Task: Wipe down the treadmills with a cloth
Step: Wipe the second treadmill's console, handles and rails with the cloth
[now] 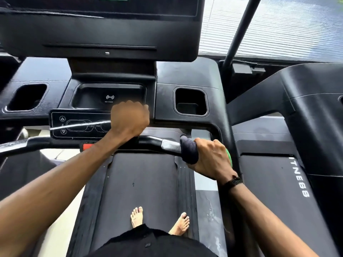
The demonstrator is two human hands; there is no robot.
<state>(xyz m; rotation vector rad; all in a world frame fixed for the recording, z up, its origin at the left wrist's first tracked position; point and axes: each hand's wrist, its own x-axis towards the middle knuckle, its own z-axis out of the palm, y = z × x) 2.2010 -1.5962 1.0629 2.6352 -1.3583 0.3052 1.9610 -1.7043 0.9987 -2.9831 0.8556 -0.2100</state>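
Cloth (189,152): dark grey, wrapped around the right end of the treadmill's front handlebar (167,144), just past the metal grip sensor. Your right hand (211,160) grips it, fingers curled around cloth and bar; something green shows behind the hand, can't tell what. Black band on that wrist. Your left hand (130,118) is a closed fist over the right edge of the control panel (79,125), below the charging tray (109,97); can't tell if it holds anything. Your bare feet are on the belt (141,182). Second treadmill (278,182) just to the right.
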